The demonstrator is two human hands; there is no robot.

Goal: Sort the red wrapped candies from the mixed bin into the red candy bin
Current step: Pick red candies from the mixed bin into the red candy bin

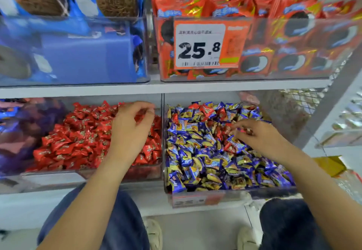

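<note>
The red candy bin (58,178) on the lower shelf holds a heap of red wrapped candies (78,136). To its right, the mixed bin (274,192) is full of blue-and-yellow candies with a few red ones among them, such as one red candy (206,110) at the back. My left hand (133,124) hovers over the right part of the red bin with loosely curled fingers, and I see no candy in them. My right hand (254,134) reaches into the middle of the mixed bin, its fingertips pinching a small red candy (243,131).
A clear divider wall (162,132) separates the two bins. On the shelf above stand a bin of blue cookie packs (78,49) and a bin of orange packs with a 25.8 price tag (199,45). A wire mesh rack (313,100) stands at the right. My knees are below.
</note>
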